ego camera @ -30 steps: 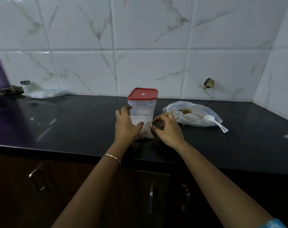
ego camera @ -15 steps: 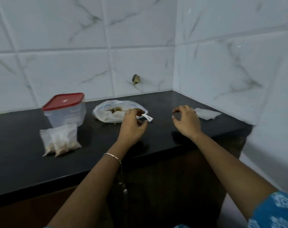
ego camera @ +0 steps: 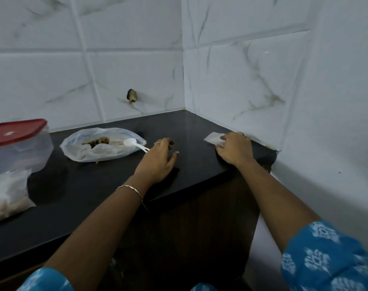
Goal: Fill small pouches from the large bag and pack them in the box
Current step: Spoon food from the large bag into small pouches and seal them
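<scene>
Black counter (ego camera: 95, 185) with red-lidded box (ego camera: 17, 148), filled pouches (ego camera: 6, 194), large bag (ego camera: 99, 148), and flat white pouch (ego camera: 213, 139) far right.

- Left hand (ego camera: 158, 159): palm down, fingers loosely curled, thumb out to the side, holding nothing; ring (ego camera: 157, 143) on one finger.
- Left forearm (ego camera: 99, 225): bare, stretched forward, thin bracelet (ego camera: 129, 189) at the wrist.
- Right hand (ego camera: 234, 148): palm down, fingers bent, tips on a small white pouch (ego camera: 212, 138); a pinch cannot be confirmed.
- Right forearm (ego camera: 273, 198): bare, reaching forward from a blue patterned sleeve (ego camera: 326, 255).
</scene>
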Motion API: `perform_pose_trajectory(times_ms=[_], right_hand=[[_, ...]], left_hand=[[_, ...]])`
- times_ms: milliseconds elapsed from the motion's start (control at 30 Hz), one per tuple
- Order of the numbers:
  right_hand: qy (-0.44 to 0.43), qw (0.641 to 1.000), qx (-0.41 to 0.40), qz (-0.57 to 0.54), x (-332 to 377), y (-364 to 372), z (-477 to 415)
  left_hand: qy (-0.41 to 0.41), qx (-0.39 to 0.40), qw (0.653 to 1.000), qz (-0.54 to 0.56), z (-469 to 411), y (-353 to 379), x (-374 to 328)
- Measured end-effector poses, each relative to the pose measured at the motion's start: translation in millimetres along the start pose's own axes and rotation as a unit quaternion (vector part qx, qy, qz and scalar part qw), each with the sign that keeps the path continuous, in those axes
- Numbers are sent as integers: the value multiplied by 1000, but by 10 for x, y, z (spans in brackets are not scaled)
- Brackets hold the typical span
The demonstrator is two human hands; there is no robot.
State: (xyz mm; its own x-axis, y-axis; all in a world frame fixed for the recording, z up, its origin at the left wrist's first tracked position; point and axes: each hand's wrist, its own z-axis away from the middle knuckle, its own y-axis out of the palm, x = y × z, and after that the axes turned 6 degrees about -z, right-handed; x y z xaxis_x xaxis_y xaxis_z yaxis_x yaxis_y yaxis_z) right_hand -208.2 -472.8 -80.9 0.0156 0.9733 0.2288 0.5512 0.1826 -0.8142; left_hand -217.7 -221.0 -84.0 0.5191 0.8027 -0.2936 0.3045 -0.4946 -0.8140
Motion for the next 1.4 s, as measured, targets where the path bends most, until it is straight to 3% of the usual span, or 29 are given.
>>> perform_pose_trajectory(times_ms=[233, 400, 533, 667, 767, 867, 967, 1067, 1133, 1200, 1233, 1267, 1333, 1367, 1400], right_hand=[[2, 1000, 0, -18, 31, 7, -3], [14, 988, -109, -108, 50, -39, 56], [35, 954, -185, -231, 307, -249, 135], [76, 872, -128, -466, 726, -408, 141], [113, 783, -42, -611, 1076, -418, 166], [160, 698, 38, -697, 1401, -382, 240], [204, 629, 93, -745, 1692, -314, 311], [219, 610, 127, -751, 1973, -232, 383], [219, 612, 158, -743, 2161, -181, 440], [205, 641, 184, -717, 2341, -129, 498], [187, 681, 180, -685, 2435, -88, 529], [157, 744, 153, -631, 2512, -29, 561], [53, 868, 24, -492, 2635, 70, 656], [-15, 892, -54, -449, 2686, 90, 709], [-78, 892, -113, -430, 2744, 100, 755]], left_hand=[[-2, 14, 1000, -5, -21, 23, 26], [-4, 2, 1000, 10, 16, 0, 12], [-22, -36, 997, 66, 20, -45, 33], [-122, -88, 959, 239, 33, -142, 31], [-207, -57, 867, 450, 88, -271, 48], [-229, -55, 815, 529, 199, -488, 144], [-231, -81, 807, 537, 371, -738, 304], [-235, -87, 811, 528, 561, -979, 467], [-240, -90, 810, 528, 688, -1120, 568], [-250, -104, 816, 510, 796, -1229, 650], [-259, -118, 822, 494, 853, -1283, 688], [-267, -133, 829, 474, 905, -1325, 725], [-283, -159, 840, 434, 995, -1387, 791], [-285, -167, 844, 422, 1027, -1406, 812], [-286, -174, 846, 415, 1059, -1420, 836]])
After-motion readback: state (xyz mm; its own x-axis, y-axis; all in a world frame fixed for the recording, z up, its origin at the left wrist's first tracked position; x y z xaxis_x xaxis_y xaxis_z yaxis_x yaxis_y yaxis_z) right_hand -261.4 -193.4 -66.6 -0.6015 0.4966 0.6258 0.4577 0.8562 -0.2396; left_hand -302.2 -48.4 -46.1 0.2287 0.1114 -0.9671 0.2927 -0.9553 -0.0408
